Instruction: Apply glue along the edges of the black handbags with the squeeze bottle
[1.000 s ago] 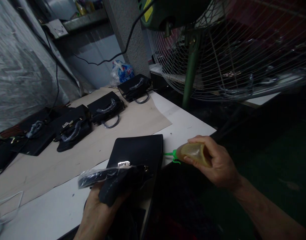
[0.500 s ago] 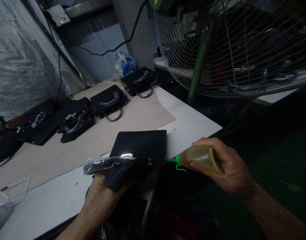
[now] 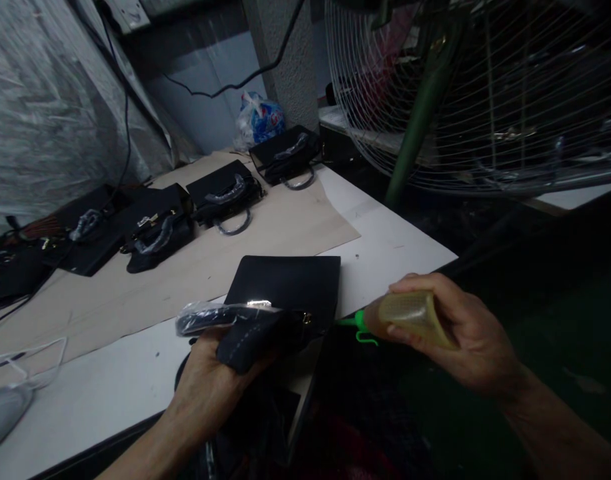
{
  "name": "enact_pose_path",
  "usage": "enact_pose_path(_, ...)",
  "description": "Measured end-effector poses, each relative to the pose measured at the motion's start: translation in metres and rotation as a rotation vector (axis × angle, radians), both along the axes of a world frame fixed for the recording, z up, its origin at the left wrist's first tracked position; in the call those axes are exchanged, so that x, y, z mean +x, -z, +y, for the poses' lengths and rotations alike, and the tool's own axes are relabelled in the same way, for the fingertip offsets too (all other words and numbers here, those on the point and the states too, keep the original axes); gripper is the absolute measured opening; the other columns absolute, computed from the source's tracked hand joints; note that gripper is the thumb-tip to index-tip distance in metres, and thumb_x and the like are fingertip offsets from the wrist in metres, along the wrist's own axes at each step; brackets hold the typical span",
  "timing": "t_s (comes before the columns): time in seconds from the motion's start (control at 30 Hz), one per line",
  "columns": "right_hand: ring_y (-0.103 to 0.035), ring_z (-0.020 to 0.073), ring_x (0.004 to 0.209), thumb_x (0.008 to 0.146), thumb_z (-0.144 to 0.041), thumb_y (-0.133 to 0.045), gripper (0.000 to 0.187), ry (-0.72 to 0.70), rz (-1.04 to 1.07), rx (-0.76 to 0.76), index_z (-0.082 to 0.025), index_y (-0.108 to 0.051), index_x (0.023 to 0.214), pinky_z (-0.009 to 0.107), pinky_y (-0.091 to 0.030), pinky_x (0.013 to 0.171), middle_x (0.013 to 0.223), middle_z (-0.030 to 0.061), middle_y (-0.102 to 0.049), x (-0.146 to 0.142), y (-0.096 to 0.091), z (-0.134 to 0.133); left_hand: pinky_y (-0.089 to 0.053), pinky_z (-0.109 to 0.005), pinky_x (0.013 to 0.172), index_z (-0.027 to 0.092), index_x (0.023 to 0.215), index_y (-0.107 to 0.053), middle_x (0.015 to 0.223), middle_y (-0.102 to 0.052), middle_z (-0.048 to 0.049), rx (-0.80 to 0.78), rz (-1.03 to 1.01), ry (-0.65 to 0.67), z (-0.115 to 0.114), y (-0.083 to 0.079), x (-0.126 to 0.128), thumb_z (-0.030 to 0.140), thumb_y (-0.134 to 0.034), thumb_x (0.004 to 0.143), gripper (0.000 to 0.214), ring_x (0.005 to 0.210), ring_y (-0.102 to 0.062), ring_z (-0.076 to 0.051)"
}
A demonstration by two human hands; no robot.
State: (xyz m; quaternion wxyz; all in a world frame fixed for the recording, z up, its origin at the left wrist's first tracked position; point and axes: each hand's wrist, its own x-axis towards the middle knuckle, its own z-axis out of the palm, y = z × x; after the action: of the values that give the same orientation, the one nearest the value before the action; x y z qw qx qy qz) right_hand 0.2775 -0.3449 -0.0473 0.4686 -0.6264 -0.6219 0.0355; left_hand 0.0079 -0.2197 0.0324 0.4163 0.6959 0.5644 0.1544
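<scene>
A black handbag [image 3: 285,287] lies on the white table [image 3: 385,257] near its front edge. My left hand [image 3: 210,383] grips the bag's folded flap and its plastic-wrapped handle [image 3: 220,315] at the near side. My right hand [image 3: 455,333] is closed round a yellowish squeeze bottle [image 3: 410,317] with a green nozzle [image 3: 358,323]. The nozzle points left and ends just beside the bag's right edge.
Several more black handbags [image 3: 225,197] lie in a row on a beige sheet [image 3: 195,273] at the back left. A large wire-guarded fan [image 3: 475,100] on a green pole [image 3: 415,127] stands at the right. A blue and white plastic bag [image 3: 260,120] sits by the pillar.
The view has drifted, so everything sits a little further right. Both hands keep their hold; the nozzle stays close to the bag's right edge.
</scene>
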Motion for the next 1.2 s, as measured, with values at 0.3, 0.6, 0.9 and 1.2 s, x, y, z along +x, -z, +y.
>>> enact_pose_path(0.3, -0.070, 0.0219, 0.068, 0.096, -0.049, -0.072, 0.028, 0.044, 0.102, -0.056, -0.027, -0.061, 0.110, 0.031, -0.053, 0.053, 0.089, 0.0021, -0.072, 0.004, 0.005, 0.000, -0.061, -0.042, 0.084, 0.026, 0.086, -0.081, 0.089, -0.081, -0.0044, 0.027, 0.034, -0.007, -0.002, -0.002, 0.001, 0.050, -0.076, 0.072, 0.028, 0.087, -0.074, -0.032)
enact_pose_path(0.6, -0.070, 0.0215, 0.069, 0.096, -0.045, -0.074, 0.027, 0.030, 0.138, -0.046, -0.025, -0.063, 0.110, 0.029, -0.052, 0.052, 0.089, 0.0032, -0.072, 0.002, 0.008, -0.002, -0.060, -0.043, 0.089, 0.027, 0.092, -0.081, 0.096, -0.082, -0.0036, 0.015, 0.048, -0.023, -0.001, -0.001, 0.000, 0.050, -0.076, 0.072, 0.032, 0.093, -0.074, -0.034)
enact_pose_path(0.9, -0.070, 0.0183, 0.072, 0.092, -0.040, -0.080, 0.031, 0.151, 0.169, 0.020, -0.029, -0.065, 0.116, 0.023, -0.056, 0.056, 0.095, 0.0003, -0.072, 0.007, 0.006, -0.015, -0.059, -0.042, 0.085, 0.024, 0.089, -0.080, 0.089, -0.080, -0.0037, 0.000, 0.056, 0.040, 0.003, -0.002, 0.001, 0.050, -0.077, 0.076, 0.028, 0.086, -0.074, -0.030)
enact_pose_path(1.2, -0.071, 0.0182, 0.067, 0.098, -0.046, -0.073, 0.029, -0.001, 0.066, 0.017, -0.028, -0.061, 0.117, 0.023, -0.054, 0.050, 0.091, 0.0000, -0.073, 0.002, 0.005, -0.005, -0.062, -0.038, 0.082, 0.024, 0.091, -0.080, 0.089, -0.081, -0.0022, 0.043, -0.099, 0.179, 0.012, 0.006, -0.003, 0.038, -0.078, 0.079, 0.018, 0.083, -0.074, -0.025)
